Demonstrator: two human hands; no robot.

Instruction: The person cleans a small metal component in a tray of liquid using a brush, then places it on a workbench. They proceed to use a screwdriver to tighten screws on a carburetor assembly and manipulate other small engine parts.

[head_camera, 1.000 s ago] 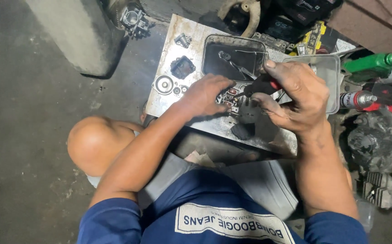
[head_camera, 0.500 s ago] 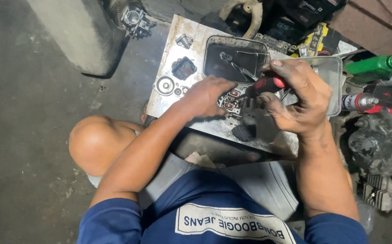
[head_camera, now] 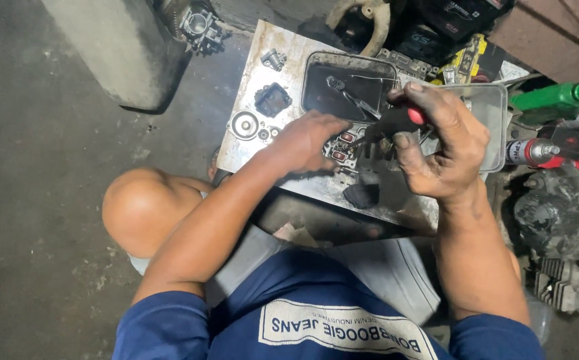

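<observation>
The person sits low on a dark concrete floor (head_camera: 43, 220), and a flat metal plate (head_camera: 289, 50), stained and dirty, lies in front of the knees as a work surface. On the far part of this plate lies a black tray (head_camera: 316, 90) with thin metal tools inside, and just to its right stands a clear plastic box (head_camera: 493, 110). Further right, off the plate, there are a green bottle (head_camera: 546, 97) and a spray can (head_camera: 529, 152) with a red part. The right hand (head_camera: 446, 150) is dirty with black grease and is closed around a screwdriver (head_camera: 396, 122) with a black and red handle; the thumb and the curled fingers press the handle between them, and the metal tip points down to the left. The left hand (head_camera: 306, 141) is bent over a small metal part (head_camera: 343, 148) with red pieces on it and holds it down on the plate, fingers close together; it cannot be seen how far the fingers go around the part. The part is in the middle of the plate, between both hands, and the screwdriver tip meets it. To the left of the left hand lie a round metal ring (head_camera: 245, 125) and a small black square piece (head_camera: 273, 100), apart from the hands.
</observation>
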